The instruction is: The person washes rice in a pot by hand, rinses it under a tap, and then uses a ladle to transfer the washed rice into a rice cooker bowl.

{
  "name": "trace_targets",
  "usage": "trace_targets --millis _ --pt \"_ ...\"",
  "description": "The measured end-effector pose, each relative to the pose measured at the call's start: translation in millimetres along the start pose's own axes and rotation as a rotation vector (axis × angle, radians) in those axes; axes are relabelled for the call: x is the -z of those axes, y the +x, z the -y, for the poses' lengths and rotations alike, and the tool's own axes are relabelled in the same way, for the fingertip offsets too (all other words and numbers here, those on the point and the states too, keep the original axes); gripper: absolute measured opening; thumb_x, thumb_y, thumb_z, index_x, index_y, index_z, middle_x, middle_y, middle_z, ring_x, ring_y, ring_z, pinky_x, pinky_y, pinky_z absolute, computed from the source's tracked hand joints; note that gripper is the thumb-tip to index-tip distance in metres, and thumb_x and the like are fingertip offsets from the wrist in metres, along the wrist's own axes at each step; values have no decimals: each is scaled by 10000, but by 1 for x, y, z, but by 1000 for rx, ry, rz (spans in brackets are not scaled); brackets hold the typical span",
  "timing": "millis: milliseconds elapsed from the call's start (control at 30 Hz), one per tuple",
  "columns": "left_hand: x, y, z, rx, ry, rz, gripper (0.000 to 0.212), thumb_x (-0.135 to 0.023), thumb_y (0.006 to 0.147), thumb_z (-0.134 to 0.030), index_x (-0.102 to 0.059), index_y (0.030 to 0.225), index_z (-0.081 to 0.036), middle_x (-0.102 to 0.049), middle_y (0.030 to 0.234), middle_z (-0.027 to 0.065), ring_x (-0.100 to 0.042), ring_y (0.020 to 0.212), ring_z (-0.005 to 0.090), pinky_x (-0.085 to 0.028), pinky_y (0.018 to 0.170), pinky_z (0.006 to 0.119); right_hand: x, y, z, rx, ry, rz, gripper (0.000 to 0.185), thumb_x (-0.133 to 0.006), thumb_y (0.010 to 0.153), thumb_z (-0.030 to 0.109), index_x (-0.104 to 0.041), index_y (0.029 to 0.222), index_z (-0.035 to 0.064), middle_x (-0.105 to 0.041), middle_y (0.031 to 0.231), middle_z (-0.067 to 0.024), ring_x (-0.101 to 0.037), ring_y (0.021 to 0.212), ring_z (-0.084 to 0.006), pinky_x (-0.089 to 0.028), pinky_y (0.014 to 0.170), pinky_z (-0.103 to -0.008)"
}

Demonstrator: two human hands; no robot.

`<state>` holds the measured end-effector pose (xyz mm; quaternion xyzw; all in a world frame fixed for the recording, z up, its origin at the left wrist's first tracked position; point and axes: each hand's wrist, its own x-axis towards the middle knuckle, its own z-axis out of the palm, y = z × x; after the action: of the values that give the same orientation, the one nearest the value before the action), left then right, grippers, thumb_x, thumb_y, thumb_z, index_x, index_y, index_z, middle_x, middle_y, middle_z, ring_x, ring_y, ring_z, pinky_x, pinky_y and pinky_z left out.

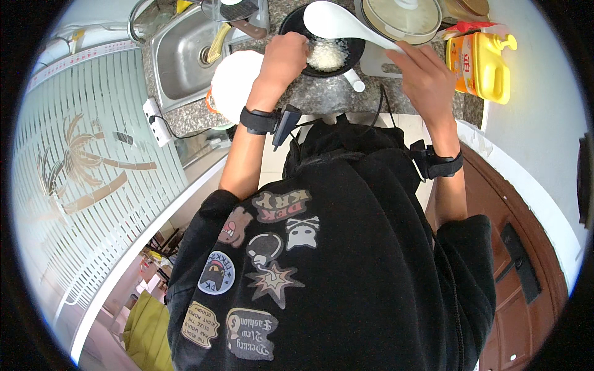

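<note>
My right hand point(424, 76) grips the handle end of a large white spoon point(327, 21). The spoon's wide bowl hangs over the far side of a black frying pan point(355, 48). White rice point(326, 54) lies heaped in the pan, with loose grains around the heap. Curled at the pan's left edge is my left hand point(284, 60); its fingertips are turned away, so what they hold cannot be seen. A short white handle point(355, 82) points from the pan towards me. Beside my left wrist stands a white round vessel point(235, 86), washed out by glare, with an orange handle.
A steel sink point(181, 69) is at left, with a brown-handled knife point(248, 28) near its far right corner. Beyond the pan at right stands a glass-lidded pot point(401, 21). A yellow pump bottle point(487, 67) stands by the right wall. A power strip point(156, 121) hugs the counter's left edge.
</note>
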<state>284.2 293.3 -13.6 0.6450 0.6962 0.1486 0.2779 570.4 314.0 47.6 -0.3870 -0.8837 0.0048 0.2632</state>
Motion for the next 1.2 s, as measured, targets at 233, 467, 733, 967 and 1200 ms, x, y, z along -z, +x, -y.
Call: trace_targets --millis 233,467,733,967,1200 --pt "1 4 -10 -23 188 -7 243 -709 908 -253 -773 926 -19 -723 748 171 -723 697 306 -576 710 404 -3 -2 -4 20 -2 -49 335 -666 666 -40 -746 947 123 -737 1030 -16 -649 825 -196 -550 661 -309" --pt "1 6 -18 2 178 -2 314 -706 908 -327 -771 818 -33 -688 726 195 -682 723 398 -557 714 461 -6 -2 -5 30 -15 -99 321 -662 652 -21 -730 922 140 -731 1016 12 -646 818 -172 -545 624 -294" --pt "-12 10 -20 -14 220 -22 343 -641 946 -320 -750 806 -27 -682 740 215 -668 742 429 -542 719 506 -4 1 -5 18 3 -109 303 -672 656 -19 -728 911 135 -735 1004 4 -656 822 -178 -549 637 -296" --pt "-16 4 -5 -101 123 -26 209 -654 917 -202 -714 940 -4 -697 774 203 -680 795 420 -527 749 501 -3 -3 -7 -1 20 -98 299 -679 658 -31 -721 913 120 -737 1006 -6 -661 835 -184 -558 647 -310" --pt "-8 4 -12 -14 30 6 138 -704 866 -187 -730 864 -51 -710 819 205 -698 829 393 -555 764 473 -4 -2 -6 16 28 -106 303 -673 656 -31 -720 917 116 -738 1006 -9 -662 829 -189 -563 645 -310"
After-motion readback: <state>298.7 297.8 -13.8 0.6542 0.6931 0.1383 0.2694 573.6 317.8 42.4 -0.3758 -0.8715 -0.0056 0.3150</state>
